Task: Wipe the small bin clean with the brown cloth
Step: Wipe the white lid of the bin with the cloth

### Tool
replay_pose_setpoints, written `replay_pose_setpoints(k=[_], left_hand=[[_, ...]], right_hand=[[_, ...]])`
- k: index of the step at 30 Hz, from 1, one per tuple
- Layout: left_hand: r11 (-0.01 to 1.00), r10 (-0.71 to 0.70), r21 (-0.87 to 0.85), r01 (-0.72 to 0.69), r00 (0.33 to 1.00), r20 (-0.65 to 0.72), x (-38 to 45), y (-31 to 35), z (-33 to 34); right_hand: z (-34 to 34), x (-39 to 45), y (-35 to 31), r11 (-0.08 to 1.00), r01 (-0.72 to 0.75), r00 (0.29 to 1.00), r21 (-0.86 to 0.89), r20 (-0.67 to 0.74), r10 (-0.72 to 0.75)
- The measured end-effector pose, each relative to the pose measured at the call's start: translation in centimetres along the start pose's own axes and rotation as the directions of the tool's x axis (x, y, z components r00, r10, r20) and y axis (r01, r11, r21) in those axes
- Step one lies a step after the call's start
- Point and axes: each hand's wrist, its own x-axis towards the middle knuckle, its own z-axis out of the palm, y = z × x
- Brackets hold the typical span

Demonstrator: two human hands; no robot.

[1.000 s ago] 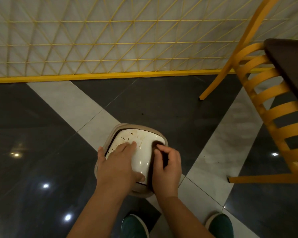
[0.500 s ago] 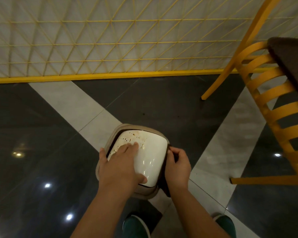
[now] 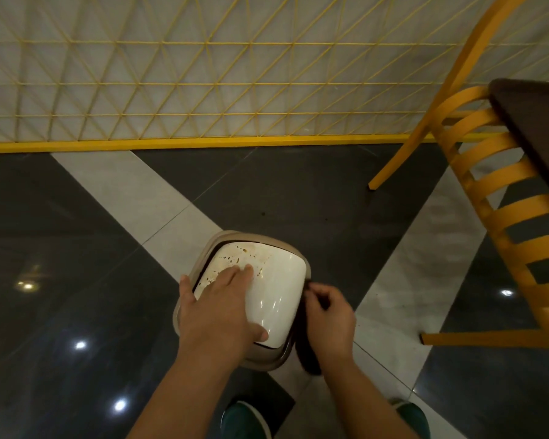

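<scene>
On the dark polished tile floor (image 3: 298, 198), the flat left hand (image 3: 216, 312) steadies the small beige plastic bin (image 3: 200, 264) while the right hand (image 3: 328, 321) pinches the dark brown cloth (image 3: 306, 353) against its right rim, mid-wipe; the speckled white lid (image 3: 276, 280) probably needs wiping next.

small beige bin (image 3: 203, 270) upright on floor, stained white lid, brown cloth (image 3: 305, 350) against its right side

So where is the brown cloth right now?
In the right hand, the brown cloth hangs against the bin's right side, low in the head view.
</scene>
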Motion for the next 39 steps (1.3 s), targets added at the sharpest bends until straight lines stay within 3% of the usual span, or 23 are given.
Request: replay_pose_setpoints(k=[2,4,6,8,10,14,18,21,27,30,32,34,35,36,37,39], left_hand=[[1.0,0.017,0.009,-0.017,1.0,0.005,0.1,0.0,-0.2],[0.999,0.041,0.031,-0.042,0.999,0.011,0.1,0.0,-0.4],[0.996,0.075,0.055,-0.075,0.997,0.013,0.2,-0.1,-0.4],[0.993,0.092,0.07,-0.092,0.996,0.008,0.2,-0.2,-0.5],[0.994,0.086,0.061,-0.086,0.996,-0.011,0.1,-0.3,-0.6],[1.0,-0.017,-0.017,0.016,0.998,-0.062,-0.2,-1.5,-0.7],[0.942,-0.215,-0.253,0.221,0.975,0.053,-0.5,-2.8,-0.8],[0.858,-0.262,-0.42,0.296,0.955,0.138,-0.7,-3.8,-0.6],[0.756,-0.214,-0.604,0.251,0.967,0.135,-0.5,-5.3,0.4],[0.805,-0.17,-0.547,0.232,0.972,0.162,-0.6,-5.0,0.7],[0.803,-0.202,-0.541,0.251,0.968,0.149,-0.5,-4.6,0.8],[0.795,-0.219,-0.552,0.252,0.968,0.126,-0.4,-4.3,0.8],[0.802,-0.219,-0.543,0.25,0.968,0.122,-0.5,-4.2,0.7],[0.809,-0.219,-0.532,0.251,0.968,0.122,-0.4,-4.3,0.8],[0.815,-0.22,-0.522,0.253,0.967,0.125,-0.4,-4.4,0.8],[0.82,-0.211,-0.516,0.248,0.969,0.132,-0.5,-4.4,0.8]], right_hand=[[-0.9,2.4,-3.6,0.996,0.056,0.997,0.069,-0.056,-0.052],[-1.5,4.0,-6.9,0.973,0.225,0.973,0.046,-0.058,-0.222],[-1.4,5.0,-8.9,0.922,0.381,0.922,-0.066,0.106,-0.373],[-0.8,5.5,-9.1,0.871,0.449,0.875,-0.2,0.299,-0.382],[-0.3,5.6,-8.2,0.859,0.437,0.873,-0.266,0.356,-0.334],[-1.3,4.6,-6.7,0.935,0.305,0.925,-0.182,0.291,-0.245],[-2.4,2.5,-4.5,0.977,0.174,0.968,-0.122,0.202,-0.147],[-2.7,0.5,-3.0,0.976,0.191,0.972,-0.105,0.16,-0.173],[-3.1,-1.4,-2.4,0.928,0.314,0.947,-0.202,0.143,-0.289],[-2.3,-3.0,-3.2,0.725,0.605,0.796,-0.328,0.283,-0.536],[-0.9,-4.1,-3.6,0.465,0.807,0.589,-0.364,0.438,-0.679],[0.4,-4.2,-4.1,0.261,0.903,0.418,-0.341,0.56,-0.715],[0.8,-3.5,-4.6,0.222,0.915,0.388,-0.338,0.582,-0.715],[1.0,-2.5,-5.0,0.221,0.91,0.396,-0.352,0.572,-0.718],[1.0,-1.6,-5.5,0.267,0.884,0.446,-0.383,0.527,-0.723],[0.1,0.3,-6.6,0.453,0.77,0.629,-0.449,0.421,-0.653]])
